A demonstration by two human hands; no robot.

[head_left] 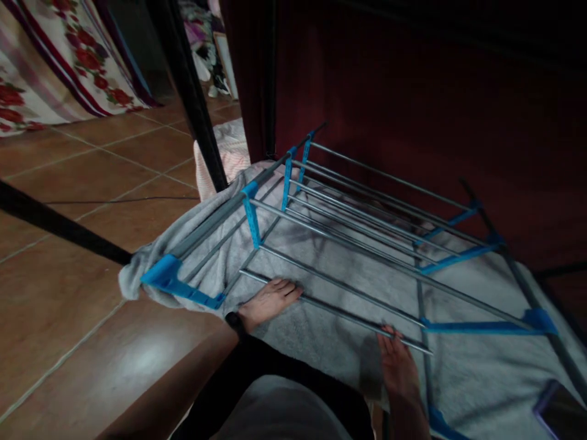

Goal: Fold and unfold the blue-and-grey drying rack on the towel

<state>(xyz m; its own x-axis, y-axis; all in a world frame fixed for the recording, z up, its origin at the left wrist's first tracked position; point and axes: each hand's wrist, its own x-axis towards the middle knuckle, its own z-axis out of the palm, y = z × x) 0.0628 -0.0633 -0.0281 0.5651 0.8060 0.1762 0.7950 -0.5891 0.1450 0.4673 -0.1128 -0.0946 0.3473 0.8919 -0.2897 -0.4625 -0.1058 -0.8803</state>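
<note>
A rack of grey metal tubes [342, 236] with blue plastic brackets [252, 220] lies on a grey blanket [316, 342]. Nearest me, a separate thin metal rod [343, 313] runs across the front of the rack; its two ends are visible and sit in no bracket. Toward the rod's left end, my left hand [271, 299] is closed over it, palm down, with a dark band on the wrist. My right hand [398, 362] holds the rod near its right end, fingertips curled on it. The right palm partly faces up.
Dark frame posts [190, 91] rise at the left, and a dark red panel [389, 98] stands behind the rack. At the lower right, a phone [562, 409] lies on the blanket. Floral fabric [87, 61] hangs above the tiled floor [114, 153].
</note>
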